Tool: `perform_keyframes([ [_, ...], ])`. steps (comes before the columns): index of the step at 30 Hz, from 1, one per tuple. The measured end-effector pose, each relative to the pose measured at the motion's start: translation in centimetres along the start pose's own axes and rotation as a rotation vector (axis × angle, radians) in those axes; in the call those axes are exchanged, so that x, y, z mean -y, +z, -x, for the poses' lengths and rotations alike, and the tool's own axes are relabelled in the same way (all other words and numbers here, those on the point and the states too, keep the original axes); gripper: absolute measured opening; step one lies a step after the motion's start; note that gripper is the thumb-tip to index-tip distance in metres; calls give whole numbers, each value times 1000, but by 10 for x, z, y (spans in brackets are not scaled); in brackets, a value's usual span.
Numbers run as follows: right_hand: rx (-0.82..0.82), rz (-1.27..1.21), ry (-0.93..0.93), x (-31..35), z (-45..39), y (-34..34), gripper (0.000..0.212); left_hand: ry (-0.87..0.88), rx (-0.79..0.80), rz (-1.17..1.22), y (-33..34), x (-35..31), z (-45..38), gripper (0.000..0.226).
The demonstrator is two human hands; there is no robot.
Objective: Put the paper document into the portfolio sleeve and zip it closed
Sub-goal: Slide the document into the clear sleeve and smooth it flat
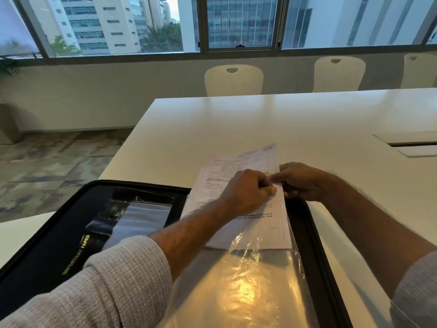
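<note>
The paper document [238, 185] lies half inside the clear sleeve [248, 280] of the open portfolio [59, 245] on the worktop [260, 119], long axis running away from the person, with both the left hand [248, 190] and right hand [302, 181] pinching its right edge at the sleeve mouth

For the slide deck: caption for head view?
Both hands pinch printed white paper document partway inside clear plastic sleeve.
</note>
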State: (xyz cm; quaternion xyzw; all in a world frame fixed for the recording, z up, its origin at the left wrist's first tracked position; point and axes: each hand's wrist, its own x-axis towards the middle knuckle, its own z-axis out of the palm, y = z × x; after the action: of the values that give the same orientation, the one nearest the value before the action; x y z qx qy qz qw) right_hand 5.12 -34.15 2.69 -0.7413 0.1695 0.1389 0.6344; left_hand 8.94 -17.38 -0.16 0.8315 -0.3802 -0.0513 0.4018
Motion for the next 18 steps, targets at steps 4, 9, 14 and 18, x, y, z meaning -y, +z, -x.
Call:
perform_keyframes([
  [4,-165,-5,-43,-5,-4,12,22,1,32,27,0,3,1,12],
  [9,19,72,-64,-2,2,7,31,2,-38,9,3,1,2,15],
  [14,14,77,-29,-2,4,7,27,36,-22,24,-4,5,4,15],
  [18,-132,21,-21,-6,2,13,31,9,172,-4,-24,22,16,18],
])
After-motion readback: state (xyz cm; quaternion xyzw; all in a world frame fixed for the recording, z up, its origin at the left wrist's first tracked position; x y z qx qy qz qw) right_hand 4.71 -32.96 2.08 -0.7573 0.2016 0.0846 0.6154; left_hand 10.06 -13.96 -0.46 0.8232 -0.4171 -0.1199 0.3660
